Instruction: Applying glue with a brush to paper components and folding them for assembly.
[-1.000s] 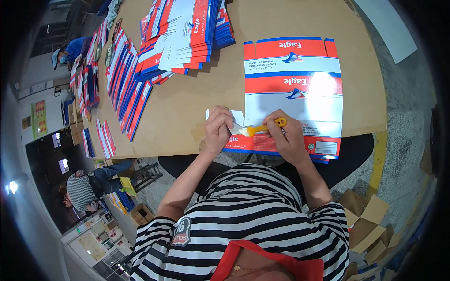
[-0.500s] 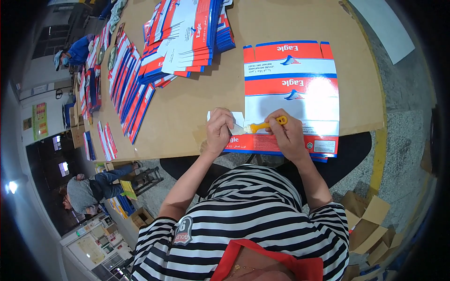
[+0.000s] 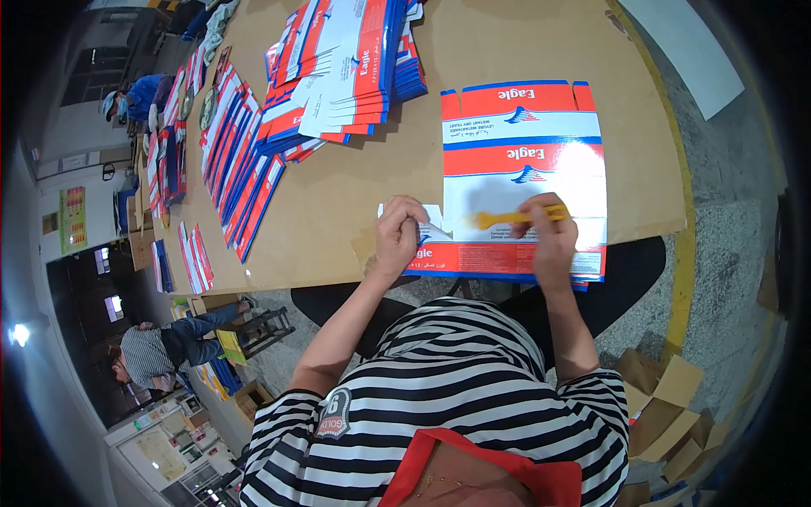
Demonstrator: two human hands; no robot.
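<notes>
Brown tabletop [image 3: 338, 215] flanks the carton's [image 3: 486, 194] left edge [image 3: 444, 156], left hand [image 3: 399, 232] pinching its flap [image 3: 434, 229], right hand [image 3: 547, 237] gripping a yellow brush [image 3: 503, 218].

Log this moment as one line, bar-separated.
Left hand: holding carton flap | Right hand: holding yellow brush above flat carton | Carton piles: on table, further left

- Speckled grey floor [image 3: 720, 232] bears a yellow line [image 3: 681, 287] near the brown-topped worktable [image 3: 524, 38].
- Dark door [image 3: 83, 291] contains two lit panes [image 3: 112, 306].
- Bright lamp [image 3: 19, 335] shines at far left.
</notes>
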